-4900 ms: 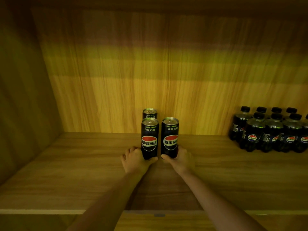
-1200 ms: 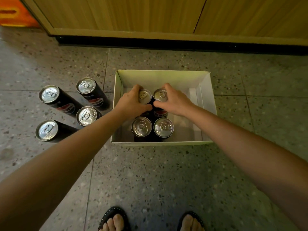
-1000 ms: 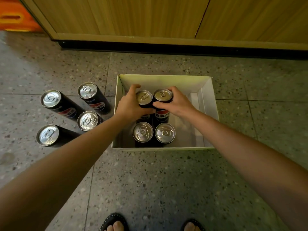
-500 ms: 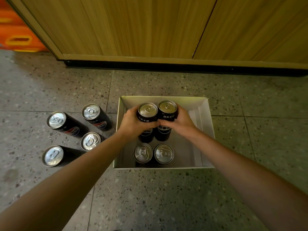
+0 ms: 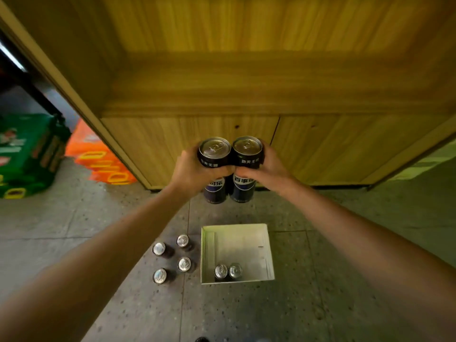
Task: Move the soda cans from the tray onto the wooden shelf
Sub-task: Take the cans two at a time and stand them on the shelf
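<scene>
- left hand [image 5: 191, 172]: fingers wrapped around the body of the left held can [image 5: 214, 166], thumb across its front, gripping just below the top rim.
- right hand [image 5: 267, 166]: fingers wrapped around the right held can [image 5: 245, 166] in the same manner, thumb tip meeting the left thumb where the two cans touch.
- both held cans are black, upright, silver tops facing the camera, pressed side by side and raised in the air in front of the closed cabinet doors [image 5: 320, 149].
- the wooden shelf [image 5: 246, 82] lies above and behind the held cans; the part of its surface in view is bare and dimly lit.
- both forearms reach forward from the lower corners of the view and converge at the cans.
- the white tray [image 5: 267, 253] sits on the floor directly below, well apart from the hands.
- two cans in the tray [image 5: 227, 271] stand upright, touching each other, against the tray's near wall toward its left side.
- four cans on the floor [image 5: 171, 257] stand upright in a loose cluster just left of the tray, outside it.
- speckled tiled floor [image 5: 308, 304] throughout the lower view.
- green and orange crates [image 5: 49, 154] stand at the far left, beside the cabinet's side; detail blurred.
</scene>
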Available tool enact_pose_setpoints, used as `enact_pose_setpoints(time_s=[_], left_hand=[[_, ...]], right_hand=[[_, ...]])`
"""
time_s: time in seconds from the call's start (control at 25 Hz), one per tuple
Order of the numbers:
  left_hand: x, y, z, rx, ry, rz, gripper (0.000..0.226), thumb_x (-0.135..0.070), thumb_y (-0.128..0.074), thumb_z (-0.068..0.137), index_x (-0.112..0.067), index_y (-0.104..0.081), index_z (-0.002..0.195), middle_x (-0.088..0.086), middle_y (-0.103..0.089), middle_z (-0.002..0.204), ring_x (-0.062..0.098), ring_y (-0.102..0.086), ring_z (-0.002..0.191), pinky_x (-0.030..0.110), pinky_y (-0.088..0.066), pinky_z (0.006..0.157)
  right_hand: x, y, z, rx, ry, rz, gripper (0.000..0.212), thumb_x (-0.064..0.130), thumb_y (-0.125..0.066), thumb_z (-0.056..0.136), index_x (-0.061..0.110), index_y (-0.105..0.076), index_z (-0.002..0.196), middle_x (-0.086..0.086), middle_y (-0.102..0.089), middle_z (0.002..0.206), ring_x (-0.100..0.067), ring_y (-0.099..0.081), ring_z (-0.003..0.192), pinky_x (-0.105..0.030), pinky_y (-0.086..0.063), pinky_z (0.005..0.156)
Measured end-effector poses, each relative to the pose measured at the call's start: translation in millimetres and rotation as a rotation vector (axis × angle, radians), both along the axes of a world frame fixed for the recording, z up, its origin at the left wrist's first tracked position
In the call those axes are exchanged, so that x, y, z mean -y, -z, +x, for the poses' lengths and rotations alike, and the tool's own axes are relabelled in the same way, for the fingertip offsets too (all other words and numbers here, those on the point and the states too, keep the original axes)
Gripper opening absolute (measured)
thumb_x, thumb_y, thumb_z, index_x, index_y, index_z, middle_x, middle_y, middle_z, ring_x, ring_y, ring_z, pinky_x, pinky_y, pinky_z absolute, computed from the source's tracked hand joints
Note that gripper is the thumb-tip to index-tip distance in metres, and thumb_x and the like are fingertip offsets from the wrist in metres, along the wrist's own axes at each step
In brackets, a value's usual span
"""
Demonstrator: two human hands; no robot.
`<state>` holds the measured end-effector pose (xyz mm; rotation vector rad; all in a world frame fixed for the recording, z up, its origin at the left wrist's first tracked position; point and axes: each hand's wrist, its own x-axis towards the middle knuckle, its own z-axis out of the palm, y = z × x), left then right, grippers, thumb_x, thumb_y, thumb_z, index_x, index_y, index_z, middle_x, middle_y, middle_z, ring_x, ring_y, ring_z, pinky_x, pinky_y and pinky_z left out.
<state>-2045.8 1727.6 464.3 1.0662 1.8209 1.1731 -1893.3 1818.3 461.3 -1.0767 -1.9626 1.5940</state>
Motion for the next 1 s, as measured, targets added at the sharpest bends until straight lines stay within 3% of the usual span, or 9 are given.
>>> enact_pose_setpoints(time_s=[0.08, 0.2, 0.32, 0.44, 0.52, 0.64, 1.0], left_hand=[[-11.8, -97.5, -6.5, -0.032, 0.015, 0.046, 0.072, -0.035, -0.084, 0.050, -0.014, -0.061, 0.114, 0.002, -0.070, 0.110, 0.011, -0.065, 0.100, 0.033, -0.052, 0.090], [-24.5, -232.7, -13.3, -0.060, 0.019, 0.129, 0.072, -0.035, -0.083, 0.051, -0.014, -0.060, 0.116, -0.001, -0.068, 0.111, 0.011, -0.064, 0.101, 0.030, -0.051, 0.088], [-35.0, -334.9, -18.1, -0.077, 0.018, 0.190, 0.068, -0.027, -0.083, 0.058, -0.012, -0.058, 0.118, -0.003, -0.066, 0.109, 0.011, -0.063, 0.100, 0.024, -0.050, 0.082], [-47.0, -408.6, -21.7, -0.092, 0.034, 0.252, 0.066, -0.030, -0.084, 0.055, -0.013, -0.060, 0.114, -0.006, -0.068, 0.100, 0.009, -0.065, 0.094, 0.020, -0.053, 0.074], [-57.1, -442.1, -21.4, -0.078, 0.013, 0.281, 0.065, -0.030, -0.084, 0.055, -0.013, -0.059, 0.113, -0.007, -0.067, 0.099, 0.010, -0.064, 0.094, 0.024, -0.051, 0.077], [-77.7, -472.0, -19.9, -0.036, -0.010, 0.302, 0.065, -0.030, -0.084, 0.055, -0.014, -0.059, 0.113, 0.001, -0.068, 0.109, 0.016, -0.064, 0.099, 0.033, -0.052, 0.086], [-187.1, -488.3, -43.2, -0.080, -0.187, 0.311, 0.064, -0.028, -0.085, 0.056, -0.012, -0.060, 0.112, 0.006, -0.068, 0.110, 0.016, -0.063, 0.094, 0.030, -0.051, 0.081]], right_hand=[[-9.4, -98.6, -4.7, -0.029, 0.003, 0.047, 0.060, 0.006, -0.077, 0.066, 0.013, -0.048, 0.118, 0.007, -0.057, 0.103, 0.005, -0.052, 0.090, 0.001, -0.042, 0.068], [-16.5, -236.7, -12.0, -0.055, 0.019, 0.152, 0.062, 0.008, -0.077, 0.066, 0.012, -0.048, 0.120, -0.003, -0.059, 0.120, -0.005, -0.052, 0.101, -0.008, -0.041, 0.077], [-23.1, -342.9, -17.5, -0.076, 0.067, 0.242, 0.064, 0.007, -0.078, 0.065, 0.010, -0.049, 0.121, -0.007, -0.058, 0.125, -0.009, -0.051, 0.106, -0.023, -0.041, 0.088], [-31.0, -420.5, -18.8, -0.092, 0.084, 0.282, 0.069, 0.007, -0.078, 0.063, 0.010, -0.048, 0.125, -0.006, -0.058, 0.126, -0.013, -0.054, 0.112, -0.021, -0.044, 0.085], [-36.9, -455.3, -18.0, -0.098, 0.118, 0.289, 0.070, 0.008, -0.078, 0.064, 0.012, -0.045, 0.126, -0.005, -0.056, 0.129, -0.010, -0.051, 0.111, -0.017, -0.041, 0.080], [-53.5, -486.5, -18.8, -0.119, 0.164, 0.311, 0.070, 0.007, -0.076, 0.066, 0.012, -0.044, 0.127, -0.006, -0.055, 0.131, -0.013, -0.051, 0.114, -0.024, -0.039, 0.085], [-163.5, -494.6, -50.7, -0.196, 0.190, 0.356, 0.071, 0.012, -0.079, 0.065, 0.012, -0.044, 0.127, -0.006, -0.054, 0.131, -0.018, -0.050, 0.119, -0.026, -0.040, 0.089]])
